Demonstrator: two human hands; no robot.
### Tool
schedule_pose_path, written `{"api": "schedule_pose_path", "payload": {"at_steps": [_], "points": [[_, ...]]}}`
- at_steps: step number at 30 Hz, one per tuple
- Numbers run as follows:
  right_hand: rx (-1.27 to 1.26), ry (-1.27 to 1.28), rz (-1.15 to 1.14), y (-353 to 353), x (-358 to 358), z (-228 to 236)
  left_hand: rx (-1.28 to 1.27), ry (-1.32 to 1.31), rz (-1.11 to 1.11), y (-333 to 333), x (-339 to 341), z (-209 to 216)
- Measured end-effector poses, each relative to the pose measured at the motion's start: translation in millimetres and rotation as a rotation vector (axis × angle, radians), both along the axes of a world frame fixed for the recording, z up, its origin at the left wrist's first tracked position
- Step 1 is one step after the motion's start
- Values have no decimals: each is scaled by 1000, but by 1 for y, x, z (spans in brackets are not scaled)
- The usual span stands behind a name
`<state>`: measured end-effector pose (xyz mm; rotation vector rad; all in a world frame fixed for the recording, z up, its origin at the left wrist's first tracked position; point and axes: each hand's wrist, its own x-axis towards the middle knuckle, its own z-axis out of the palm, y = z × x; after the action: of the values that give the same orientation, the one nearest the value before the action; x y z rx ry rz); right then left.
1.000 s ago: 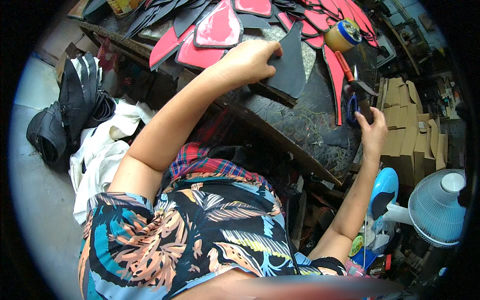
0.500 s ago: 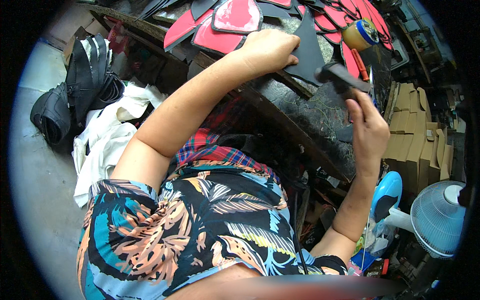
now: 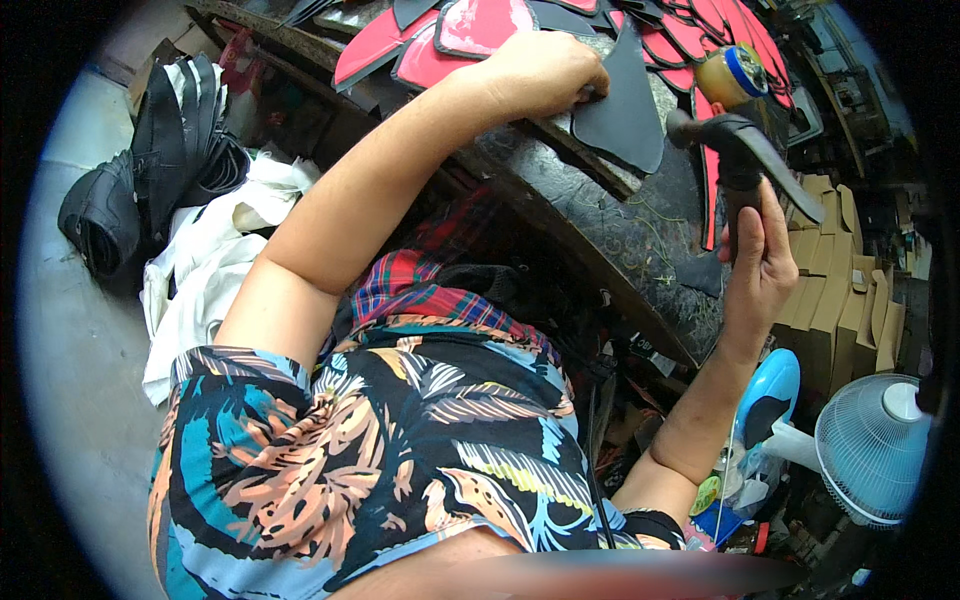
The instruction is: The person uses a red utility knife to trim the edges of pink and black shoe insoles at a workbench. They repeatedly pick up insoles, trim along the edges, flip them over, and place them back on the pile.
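My left hand (image 3: 548, 75) is closed at the near left edge of a black sheet piece (image 3: 622, 112) on the workbench. Its fingertips are curled under and partly hidden, pinching at that edge. In my right hand (image 3: 762, 262) is a hammer (image 3: 740, 150), gripped by its dark handle and held up over the bench's right side. The hammer's head is apart from the black piece. A narrow wooden bar (image 3: 585, 160) lies at the bench edge below my left hand.
Red pieces with black borders (image 3: 485, 28) spread over the far bench. A blue-lidded jar (image 3: 730, 76) stands at the right. Folded cardboard (image 3: 822, 260) and a fan (image 3: 868, 450) are beyond my right arm. Black strips (image 3: 185, 125) and white cloth (image 3: 205, 270) lie left.
The hammer has swung up and rightward, away from the black piece, with my right hand moving slightly right. My left hand has shifted slightly farther away, and its fingers look more curled.
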<state>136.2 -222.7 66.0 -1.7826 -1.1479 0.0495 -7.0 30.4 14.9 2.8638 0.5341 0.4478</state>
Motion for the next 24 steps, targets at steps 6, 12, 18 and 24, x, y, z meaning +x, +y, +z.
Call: {"api": "schedule_pose_path", "payload": {"at_steps": [6,12,18,24], "points": [[-333,-542,27,29,-15,-17,-59,-108,-106,12,0,-7],[-48,-66,82,37,-17,-1,-241,-274,-1,14,4,-17],[-322,-585,99,59,-24,-8,-241,-496,147,0,6,-26],[-197,-285,24,69,-15,1,-196,-933,123,-7,5,-33]]}}
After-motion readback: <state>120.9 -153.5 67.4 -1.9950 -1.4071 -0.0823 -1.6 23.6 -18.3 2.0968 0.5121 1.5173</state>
